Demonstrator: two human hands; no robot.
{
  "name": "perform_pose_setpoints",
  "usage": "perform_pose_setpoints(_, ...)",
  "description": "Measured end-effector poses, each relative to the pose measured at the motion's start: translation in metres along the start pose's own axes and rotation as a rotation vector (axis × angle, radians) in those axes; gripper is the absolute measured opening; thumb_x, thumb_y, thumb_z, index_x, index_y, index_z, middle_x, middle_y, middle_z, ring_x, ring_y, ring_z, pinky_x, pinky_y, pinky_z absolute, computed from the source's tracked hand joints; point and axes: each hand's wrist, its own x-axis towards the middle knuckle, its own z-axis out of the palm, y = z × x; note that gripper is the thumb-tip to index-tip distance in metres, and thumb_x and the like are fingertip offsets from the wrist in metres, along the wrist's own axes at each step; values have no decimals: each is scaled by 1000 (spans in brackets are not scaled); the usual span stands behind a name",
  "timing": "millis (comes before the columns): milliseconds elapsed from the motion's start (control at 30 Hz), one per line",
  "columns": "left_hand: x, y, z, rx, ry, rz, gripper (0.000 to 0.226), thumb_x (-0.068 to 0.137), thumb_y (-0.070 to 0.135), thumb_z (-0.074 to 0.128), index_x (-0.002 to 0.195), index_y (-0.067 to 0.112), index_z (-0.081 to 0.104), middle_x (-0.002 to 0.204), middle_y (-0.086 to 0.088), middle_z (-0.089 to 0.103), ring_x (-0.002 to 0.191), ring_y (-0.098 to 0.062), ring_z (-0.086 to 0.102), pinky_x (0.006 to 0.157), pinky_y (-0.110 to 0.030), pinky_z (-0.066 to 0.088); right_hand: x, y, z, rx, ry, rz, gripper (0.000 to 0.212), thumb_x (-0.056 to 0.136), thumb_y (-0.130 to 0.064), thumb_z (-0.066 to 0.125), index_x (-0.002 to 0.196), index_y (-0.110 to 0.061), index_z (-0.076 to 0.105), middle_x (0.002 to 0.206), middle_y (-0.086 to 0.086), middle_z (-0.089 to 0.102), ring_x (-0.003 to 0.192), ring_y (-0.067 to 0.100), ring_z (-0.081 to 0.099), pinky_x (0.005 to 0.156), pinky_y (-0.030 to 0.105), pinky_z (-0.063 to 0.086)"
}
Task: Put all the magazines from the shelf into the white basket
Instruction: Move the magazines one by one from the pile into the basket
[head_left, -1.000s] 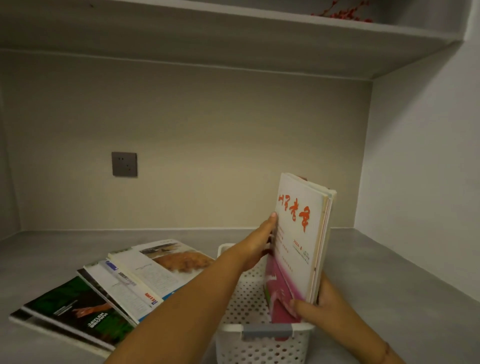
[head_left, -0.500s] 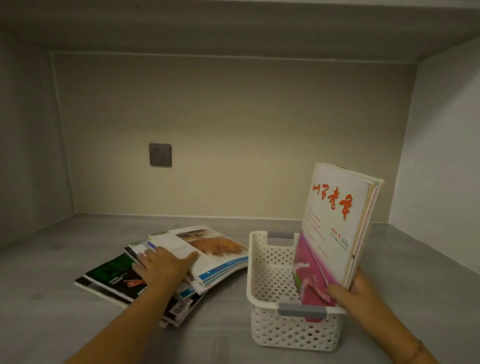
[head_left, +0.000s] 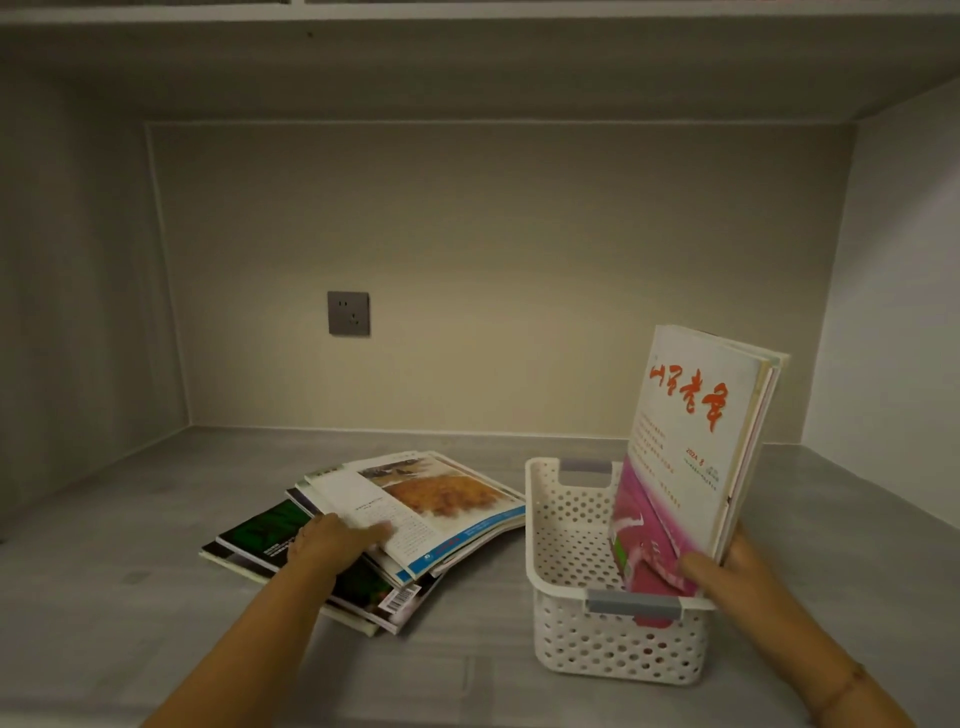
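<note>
shelf (head_left: 130, 545): grey, carries everything.
loose magazines (head_left: 436, 499): fanned pile left of the white basket (head_left: 618, 649).
white basket: upright magazines (head_left: 691, 441) stand inside, leaning right.
right hand (head_left: 737, 577): grip pinches their lower corner.
left hand (head_left: 327, 543): grip flat on the pile, holding nothing.
risk: if released, the upright magazines could fall and tip the light basket.
change: a second ago the left hand steadied the upright magazines.

The basket (head_left: 618, 649) is white, hole-dotted, grey-handled. The upright magazine (head_left: 685, 447): white, red lettering, pink below. At nine o'clock, the top magazine (head_left: 441, 499) shows orange and blue.
</note>
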Motion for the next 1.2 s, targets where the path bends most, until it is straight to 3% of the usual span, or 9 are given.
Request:
perform_pose_setpoints(100, -1, 16, 1, -193, 62, -136, 95, 75, 71, 57, 141, 6, 34, 144, -19, 37, 126, -36, 43, 105, -46, 40, 0, 0, 1, -6, -1, 11, 64, 85, -4, 56, 139, -26, 31, 121, -4, 53, 99, 1, 53, 66, 16, 48)
perform_pose_setpoints(267, 0, 31, 15, 85, 156, -234, 107, 66, 80, 55, 142, 9, 32, 149, -17, 25, 139, -33, 21, 117, -44, 18, 2, 2, 0, -7, 7, 11, 67, 83, -1, 57, 141, -22, 30, 125, 0, 53, 99, 0, 53, 64, 12, 48)
perform_pose_setpoints(367, -3, 31, 24, 23, 255, -196, 84, 72, 66, 63, 133, 11, 45, 149, -18, 24, 140, -36, 19, 117, -45, 13, 1, 3, -1, 5, 2, 4, 66, 84, -3, 57, 140, -26, 29, 119, -7, 53, 99, -1, 52, 61, 10, 49)
perform_pose_setpoints(467, -5, 32, 26, -231, 374, -60, 55, 82, 39, 68, 125, 9, 52, 144, -19, 33, 131, -38, 32, 109, -49, 31, 1, 1, -2, 14, -8, 4, 67, 84, -5, 57, 139, -29, 28, 117, -10, 52, 98, -1, 52, 57, 10, 50)
perform_pose_setpoints(567, -9, 34, 22, -685, 273, 46, 43, 89, 13, 61, 129, 8, 46, 131, -19, 52, 115, -41, 53, 92, -52, 50, 0, 1, -2, 16, -5, -9, 66, 85, -3, 56, 140, -27, 28, 116, -10, 50, 96, -4, 49, 54, 7, 49)
perform_pose_setpoints(733, -17, 36, 12, -1116, -137, -140, 34, 90, -4, 53, 123, 3, 43, 95, -20, 57, 87, -35, 59, 76, -44, 50, -1, 0, 0, 18, 0, -23, 64, 85, -1, 55, 138, -26, 31, 109, -19, 52, 93, -5, 52, 54, 5, 47)
perform_pose_setpoints(867, -17, 36, 17, -1128, -113, -141, 41, 93, 5, 55, 132, 4, 41, 119, -24, 58, 105, -39, 59, 77, -47, 52, -2, -2, -1, -9, -9, -31, 66, 85, -4, 57, 139, -29, 29, 116, -13, 53, 97, -4, 52, 63, 9, 47)
perform_pose_setpoints(967, -26, 50, 19, -1031, 18, -24, 36, 94, 14, 55, 129, 7, 49, 115, -18, 61, 99, -35, 61, 74, -43, 54, -2, -3, -1, -13, -19, -20, 66, 85, -4, 57, 140, -26, 28, 113, -13, 52, 97, -4, 51, 59, 8, 48)
perform_pose_setpoints(1200, -88, 114, 7, -806, 269, 592, 9, 97, 25, 50, 93, 31, 55, 88, 7, 61, 81, -11, 62, 61, -27, 52, -1, -4, -2, -9, -29, -19, 68, 86, -5, 58, 142, -25, 25, 127, -2, 48, 112, 16, 51, 61, 7, 50)
